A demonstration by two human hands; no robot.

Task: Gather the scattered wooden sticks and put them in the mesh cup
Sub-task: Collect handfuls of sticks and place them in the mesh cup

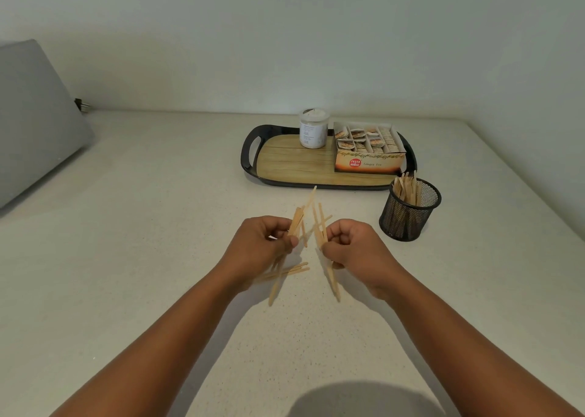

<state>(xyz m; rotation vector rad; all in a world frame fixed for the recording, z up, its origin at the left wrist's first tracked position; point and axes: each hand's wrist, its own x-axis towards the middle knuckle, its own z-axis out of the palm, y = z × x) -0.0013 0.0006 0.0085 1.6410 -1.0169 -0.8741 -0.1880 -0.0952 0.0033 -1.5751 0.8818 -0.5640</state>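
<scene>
My left hand [264,242] is closed on a bunch of thin wooden sticks [296,220] that fan out above and below the fist. Close beside it, my right hand [354,245] grips another bunch of sticks [319,223], and the two bunches cross between the hands. A few loose sticks [294,270] lie on the pale counter just under the left hand. The black mesh cup [410,211] stands upright to the right of my right hand, with several sticks standing in it.
Behind the hands is a black-rimmed tray [250,160] with a wood-look base, carrying a white jar [313,128] and an open ginger tea box [368,150]. A grey cushion-like object [34,116] leans at the far left. The counter meets walls at the back and right.
</scene>
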